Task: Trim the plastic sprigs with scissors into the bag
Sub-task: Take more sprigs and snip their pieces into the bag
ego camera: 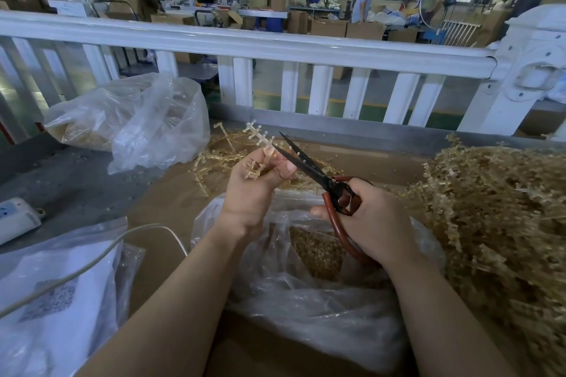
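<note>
Head view: left hand (254, 190) pinches a pale plastic sprig (258, 139) upright above the open clear bag (306, 300) on the counter (76, 180). Right hand (370, 220), fingers curled through the red handles, grips the scissors (309, 167); black blades parted, tips at the sprig. Big pile of sprigs (496, 208) right of the bag, loose ones behind the hands, another bag (137, 122) far left.

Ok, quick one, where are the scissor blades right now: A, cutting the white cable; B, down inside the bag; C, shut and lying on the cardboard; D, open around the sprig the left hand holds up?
D: the right hand holds the scissors with blades spread at the sprig pinched in the left hand, above the bag.
</note>
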`<state>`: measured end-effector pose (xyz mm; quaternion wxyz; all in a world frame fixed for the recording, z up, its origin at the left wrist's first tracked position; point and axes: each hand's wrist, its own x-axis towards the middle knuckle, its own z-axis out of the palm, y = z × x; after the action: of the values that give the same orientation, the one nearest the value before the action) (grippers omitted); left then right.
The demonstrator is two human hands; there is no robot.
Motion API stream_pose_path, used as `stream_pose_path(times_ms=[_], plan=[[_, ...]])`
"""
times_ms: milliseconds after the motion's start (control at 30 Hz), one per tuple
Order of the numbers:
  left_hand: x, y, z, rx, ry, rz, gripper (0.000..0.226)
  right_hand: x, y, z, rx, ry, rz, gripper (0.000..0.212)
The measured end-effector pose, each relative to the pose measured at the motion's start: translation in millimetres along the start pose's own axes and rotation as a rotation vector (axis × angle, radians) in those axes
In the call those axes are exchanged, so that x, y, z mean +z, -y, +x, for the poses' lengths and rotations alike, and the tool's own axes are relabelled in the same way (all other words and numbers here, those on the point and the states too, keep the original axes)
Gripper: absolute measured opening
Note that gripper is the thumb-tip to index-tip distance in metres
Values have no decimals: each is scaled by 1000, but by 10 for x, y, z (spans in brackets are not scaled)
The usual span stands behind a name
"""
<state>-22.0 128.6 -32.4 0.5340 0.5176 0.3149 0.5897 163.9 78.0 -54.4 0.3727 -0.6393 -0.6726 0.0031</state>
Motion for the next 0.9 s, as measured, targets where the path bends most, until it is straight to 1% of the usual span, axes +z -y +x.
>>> stream_pose_path(times_ms=[200, 300, 400, 500, 600, 700, 767, 800, 900], plan=[[-20, 12, 9, 14, 26, -12, 12, 3, -15, 1, -15, -10, -3, 69], [-27, 27, 23, 17, 43, -14, 6, 5, -4, 2, -8, -21, -8, 68], [-29, 18, 32, 43, 54, -4, 5, -2, 9, 4, -11, -29, 5, 63], [-34, -2, 25, 67, 95, 47, 12, -7, 7, 6, -23, -29, 6, 63], [-23, -12, 11, 72, 142, 116, 23, 1, -4, 17, -30, -18, 14, 71], [-22, -25, -1, 50, 169, 119, 11, 0, -6, 22, -15, -12, 16, 83], [-31, -34, -4, 39, 189, 118, 8, -2, -5, 20, -8, -8, 24, 83], [-33, -37, -5, 38, 198, 118, 11, -4, -3, 18, -9, -6, 26, 81], [-32, -38, -10, 37, 213, 120, 30, -5, 0, 12, -13, 0, 19, 77]])
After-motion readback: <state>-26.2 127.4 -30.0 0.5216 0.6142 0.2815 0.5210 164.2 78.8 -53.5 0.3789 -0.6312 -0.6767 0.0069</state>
